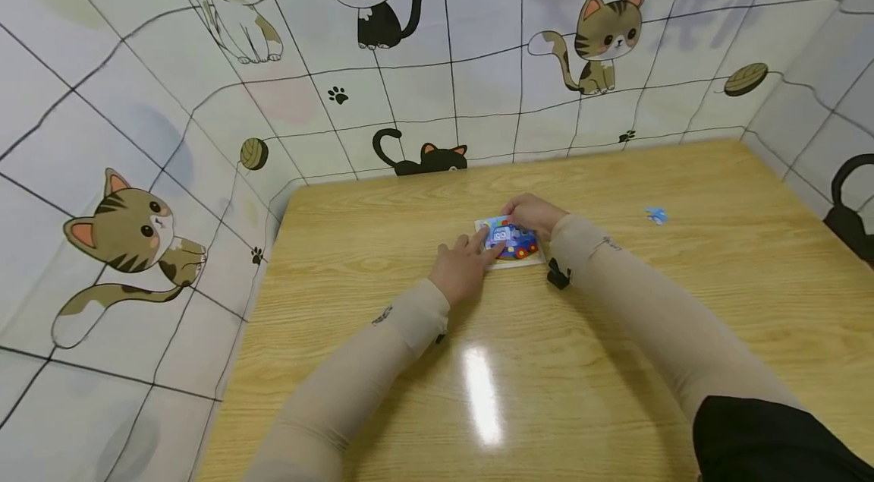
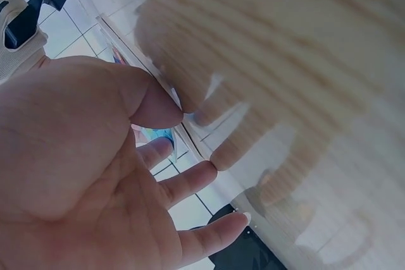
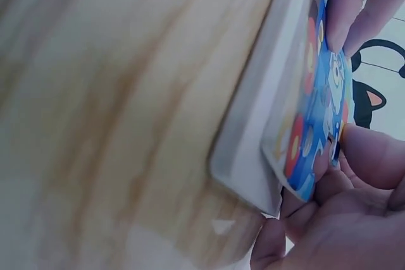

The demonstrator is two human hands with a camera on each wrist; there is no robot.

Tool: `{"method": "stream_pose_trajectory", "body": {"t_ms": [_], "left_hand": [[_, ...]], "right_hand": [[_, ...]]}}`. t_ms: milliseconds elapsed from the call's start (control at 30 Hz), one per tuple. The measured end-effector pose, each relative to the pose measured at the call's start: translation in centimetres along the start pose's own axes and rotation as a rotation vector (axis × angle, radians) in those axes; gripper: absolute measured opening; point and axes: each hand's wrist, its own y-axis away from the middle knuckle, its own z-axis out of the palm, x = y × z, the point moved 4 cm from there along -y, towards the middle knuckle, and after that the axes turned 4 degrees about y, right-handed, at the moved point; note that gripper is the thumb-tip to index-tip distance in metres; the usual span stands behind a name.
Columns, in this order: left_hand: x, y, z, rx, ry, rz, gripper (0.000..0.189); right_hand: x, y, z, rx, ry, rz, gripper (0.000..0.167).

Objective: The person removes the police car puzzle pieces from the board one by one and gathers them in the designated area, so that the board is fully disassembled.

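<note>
Puzzle [image 1: 520, 243] lies on the bench [image 1: 369, 239], under both hands. Left hand [image 1: 463, 269]: fingers spread apart, tips resting on the printed face. Right hand [image 1: 536, 214]: thumb and fingers clamped on the puzzle's right side. Small blue piece [image 1: 657, 215] lies well apart on the bench, to the right.

Handling, est.: light, thin, fairly stiff, like card or thin wood; printed face probably smooth and slightly slippery. Corners look easy to chip or bend. Best hold: opposite edges, thumb on top, fingers below; pressing mid-face could shift loose parts.

Views compared: only the head view gives the whole layout and the blue piece. Right wrist view, low and side-on, adds what the head view does not resolve: two layers, a printed sheet [image 3: 319, 102] over a thicker white base [image 3: 250, 156], corners out of line. Cannot tell whether the sheet is lifted off. Left wrist view shows the left palm; the puzzle there is mostly hidden behind the fingers
</note>
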Motion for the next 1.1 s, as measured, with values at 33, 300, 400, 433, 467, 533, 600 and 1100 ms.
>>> {"method": "stream_pose_trajectory", "body": {"t_ms": [33,300,400,433,467,533,600,1100], "left_hand": [[-0.09,0.00,-0.01,0.001,-0.001,-0.002,0.056],[-0.20,0.02,-0.32,0.000,-0.021,-0.014,0.055],[-0.13,0.07,-0.33,0.002,-0.013,-0.014,0.055],[-0.12,0.08,-0.34,0.006,-0.009,-0.014,0.054],[-0.13,0.08,-0.31,0.008,-0.006,-0.014,0.054],[-0.17,0.07,-0.23,0.009,0.000,-0.012,0.054],[-0.20,0.06,-0.14,-0.002,0.008,-0.005,0.055],[-0.40,0.23,-0.02,-0.013,0.053,0.021,0.055]], "right_hand": [[-0.13,-0.03,0.02,-0.003,-0.007,0.001,0.030],[-0.43,0.00,-0.14,-0.038,-0.008,-0.014,0.028],[-0.33,0.06,-0.07,-0.033,0.001,-0.016,0.028],[-0.31,0.09,-0.03,-0.028,0.006,-0.018,0.028],[-0.27,0.09,0.02,-0.021,0.011,-0.020,0.028],[-0.16,0.10,0.13,-0.012,0.008,-0.021,0.030],[-0.01,0.11,0.22,-0.007,-0.001,-0.011,0.032],[0.07,0.11,0.55,0.042,-0.071,0.042,0.029]]}}
